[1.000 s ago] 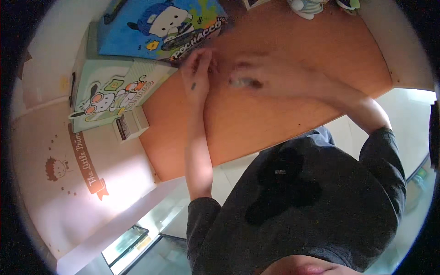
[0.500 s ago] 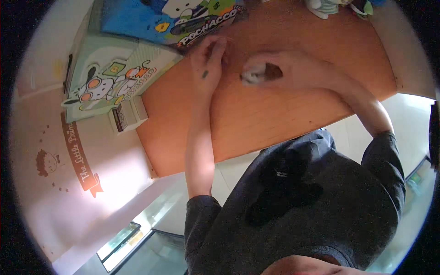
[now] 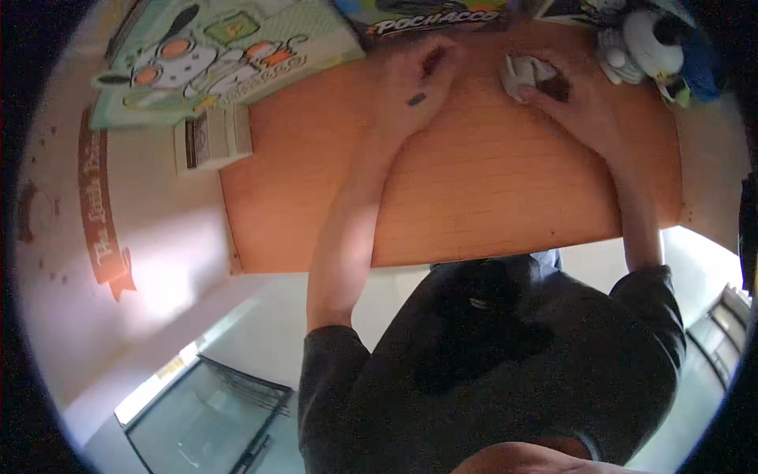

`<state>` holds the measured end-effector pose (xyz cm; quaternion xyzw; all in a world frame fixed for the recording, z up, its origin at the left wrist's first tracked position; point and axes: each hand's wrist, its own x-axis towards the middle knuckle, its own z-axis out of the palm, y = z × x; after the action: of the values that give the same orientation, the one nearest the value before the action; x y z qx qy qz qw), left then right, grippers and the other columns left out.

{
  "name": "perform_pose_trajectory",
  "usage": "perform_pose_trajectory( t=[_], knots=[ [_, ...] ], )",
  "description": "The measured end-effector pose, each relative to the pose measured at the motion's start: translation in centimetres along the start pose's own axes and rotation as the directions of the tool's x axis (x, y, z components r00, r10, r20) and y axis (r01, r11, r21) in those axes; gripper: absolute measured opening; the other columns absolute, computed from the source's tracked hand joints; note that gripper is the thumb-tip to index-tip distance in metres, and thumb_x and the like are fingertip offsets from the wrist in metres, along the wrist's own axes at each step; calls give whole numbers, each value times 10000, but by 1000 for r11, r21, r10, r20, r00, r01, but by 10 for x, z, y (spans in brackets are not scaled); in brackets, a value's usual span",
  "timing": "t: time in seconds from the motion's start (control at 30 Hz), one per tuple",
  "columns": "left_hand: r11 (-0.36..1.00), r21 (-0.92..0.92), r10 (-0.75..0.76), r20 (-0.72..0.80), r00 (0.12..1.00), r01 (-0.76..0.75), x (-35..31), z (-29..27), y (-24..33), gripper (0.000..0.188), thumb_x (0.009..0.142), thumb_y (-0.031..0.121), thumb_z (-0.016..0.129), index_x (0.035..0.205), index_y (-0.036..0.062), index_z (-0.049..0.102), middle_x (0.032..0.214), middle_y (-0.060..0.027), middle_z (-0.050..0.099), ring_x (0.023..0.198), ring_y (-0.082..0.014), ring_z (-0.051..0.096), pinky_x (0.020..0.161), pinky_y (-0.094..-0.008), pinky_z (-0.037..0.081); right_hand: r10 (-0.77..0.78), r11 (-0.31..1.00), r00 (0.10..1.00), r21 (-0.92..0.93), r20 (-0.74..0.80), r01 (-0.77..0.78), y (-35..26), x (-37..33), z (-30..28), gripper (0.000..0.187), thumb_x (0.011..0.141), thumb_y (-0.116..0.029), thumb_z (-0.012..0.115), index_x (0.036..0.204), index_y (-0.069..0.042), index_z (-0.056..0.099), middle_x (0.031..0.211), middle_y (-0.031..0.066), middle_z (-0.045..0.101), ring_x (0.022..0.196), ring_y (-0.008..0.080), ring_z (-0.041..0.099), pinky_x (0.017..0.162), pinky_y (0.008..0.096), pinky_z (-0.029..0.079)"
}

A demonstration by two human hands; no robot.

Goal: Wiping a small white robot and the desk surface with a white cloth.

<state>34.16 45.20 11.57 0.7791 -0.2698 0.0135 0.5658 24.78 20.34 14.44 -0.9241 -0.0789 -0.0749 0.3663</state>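
My right hand [image 3: 580, 107] is curled above the wooden desk top [image 3: 474, 189], with thumb and fingers closed round a small white-and-grey object [image 3: 518, 77]. Blur and the fingers hide its exact kind. My left hand [image 3: 414, 87] is to the left of it, apart from that object. Its fingers are curled in and smeared, and anything within them is hidden. A small dark mark shows on the back of this hand. Just beyond it lies a dark, colourful printed item [image 3: 442, 24] with a cartoon design.
A pale green cartoon-printed folder or board [image 3: 237, 67] leans at the far left, above a small white box [image 3: 213, 138]. White plush toys [image 3: 651, 47] sit at the far right. A pale printed panel [image 3: 150, 205] borders the desk's left side.
The view has shifted, so the plush toys show more fully. Both hands appear farther right and higher, and wider apart. The white-and-grey object stays in my right hand.
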Motion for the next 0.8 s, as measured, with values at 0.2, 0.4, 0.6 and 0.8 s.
perform_pose_trajectory(
  t=[0.2, 0.4, 0.6, 0.8],
  knots=[
    [998, -60, 0, 36, 999, 2, -1, -4, -1, 140, 980, 143, 640, 1019, 35, 721, 749, -2, 652, 640, -110, 496, 598, -260, 431, 42, 955, 959, 270, 279, -121, -17, -18, 5, 529, 845, -162, 788, 1350, -91, 646, 1210, 102, 719, 1009, 213, 679, 942, 342, 535],
    [988, -105, -108, 79, 991, 116, 2, -1, -2, 144, 983, 150, 642, 1021, 38, 724, 747, 1, 648, 638, -106, 487, 598, -259, 427, 159, 987, 943, -22, 291, -160, -25, -8, -15, 500, 864, -149, 772, 1342, -79, 647, 1184, 103, 725, 995, 212, 674, 923, 336, 524],
    [989, -94, -102, 84, 991, 110, 10, 2, -9, 145, 982, 151, 644, 1017, 39, 731, 773, 1, 664, 653, -100, 496, 604, -252, 428, 109, 993, 983, -65, 148, -100, -35, -5, -11, 493, 868, -167, 777, 1336, -74, 655, 1186, 103, 713, 1019, 218, 668, 955, 340, 517],
    [991, -125, -37, 64, 997, 45, 7, -1, 2, 149, 979, 154, 652, 1026, 43, 739, 790, 2, 677, 666, -96, 509, 607, -243, 429, -237, 970, 911, 126, 338, 205, -40, -20, 16, 472, 877, -182, 782, 1333, -115, 680, 1203, 56, 700, 1055, 197, 663, 1010, 324, 494]
  ],
)
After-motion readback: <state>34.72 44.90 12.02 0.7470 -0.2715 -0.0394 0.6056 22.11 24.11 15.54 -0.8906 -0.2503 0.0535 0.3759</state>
